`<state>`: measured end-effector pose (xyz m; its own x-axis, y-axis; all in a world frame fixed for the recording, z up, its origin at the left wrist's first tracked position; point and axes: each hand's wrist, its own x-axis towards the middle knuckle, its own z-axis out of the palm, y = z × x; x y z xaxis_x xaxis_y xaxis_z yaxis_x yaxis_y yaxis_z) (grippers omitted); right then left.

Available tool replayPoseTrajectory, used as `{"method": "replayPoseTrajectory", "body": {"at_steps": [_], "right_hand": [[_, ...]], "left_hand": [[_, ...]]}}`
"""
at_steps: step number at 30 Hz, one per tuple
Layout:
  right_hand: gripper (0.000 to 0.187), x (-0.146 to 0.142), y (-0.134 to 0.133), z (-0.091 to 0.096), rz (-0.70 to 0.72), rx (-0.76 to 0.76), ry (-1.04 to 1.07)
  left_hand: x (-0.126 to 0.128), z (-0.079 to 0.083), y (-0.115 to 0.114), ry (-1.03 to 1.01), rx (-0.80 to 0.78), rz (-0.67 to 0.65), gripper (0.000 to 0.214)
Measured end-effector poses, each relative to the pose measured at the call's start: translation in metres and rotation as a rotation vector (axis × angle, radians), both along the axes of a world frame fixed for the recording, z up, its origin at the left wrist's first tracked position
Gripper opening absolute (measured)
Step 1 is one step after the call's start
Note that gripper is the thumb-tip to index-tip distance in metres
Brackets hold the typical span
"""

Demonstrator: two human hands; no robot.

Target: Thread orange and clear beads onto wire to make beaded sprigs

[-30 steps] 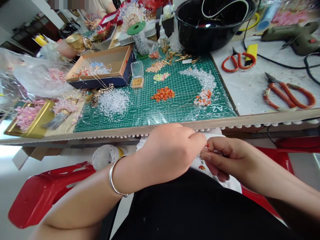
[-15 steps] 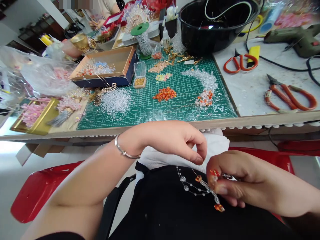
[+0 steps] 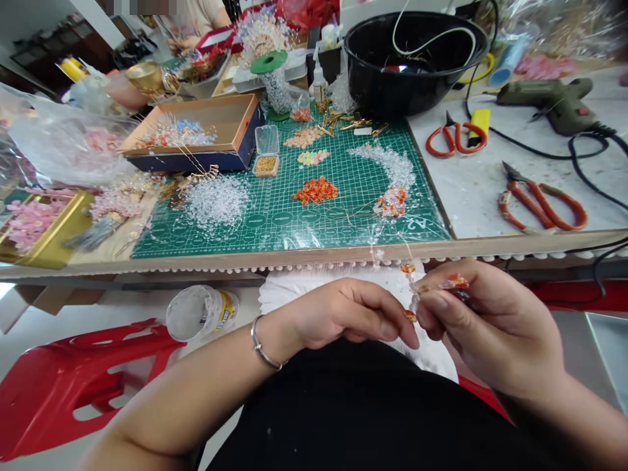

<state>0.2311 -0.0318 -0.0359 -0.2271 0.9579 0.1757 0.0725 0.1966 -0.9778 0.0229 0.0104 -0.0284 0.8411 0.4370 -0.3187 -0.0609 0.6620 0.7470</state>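
Your left hand [image 3: 343, 314] and right hand [image 3: 481, 320] meet just below the table [image 3: 314, 254] edge, both pinching a beaded wire strand [image 3: 411, 294] with orange and clear beads; the wire itself is too thin to trace. On the green cutting mat [image 3: 294, 216] lie a pile of orange beads [image 3: 314, 190] and clear beads [image 3: 216, 201].

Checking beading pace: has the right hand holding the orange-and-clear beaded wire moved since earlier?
Yes. The right hand rose with the orange-and-clear beaded wire, from over the black lap to just under the wooden table edge.
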Motion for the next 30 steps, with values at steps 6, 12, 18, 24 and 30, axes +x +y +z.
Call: {"method": "replayPoseTrajectory", "body": {"at_steps": [6,12,18,24,30], "right_hand": [[0.013,-0.008,-0.002,-0.002,-0.135,0.028,-0.090],[0.017,-0.007,-0.002,0.000,-0.209,0.068,-0.270],[0.019,-0.002,0.006,-0.001,-0.328,0.306,-0.569],[0.016,-0.005,0.007,0.000,-0.281,0.663,-0.670],[0.017,-0.005,0.003,-0.001,-0.231,0.692,-0.649]], "left_hand": [[0.001,0.028,-0.014,0.261,0.652,0.157,0.016],[-0.003,0.032,-0.019,0.364,1.251,0.194,0.024],[-0.005,0.041,-0.027,0.600,1.593,0.261,0.019],[0.000,0.059,-0.023,0.697,1.988,0.387,0.024],[0.002,0.056,-0.010,0.735,1.971,0.543,0.014]]}}
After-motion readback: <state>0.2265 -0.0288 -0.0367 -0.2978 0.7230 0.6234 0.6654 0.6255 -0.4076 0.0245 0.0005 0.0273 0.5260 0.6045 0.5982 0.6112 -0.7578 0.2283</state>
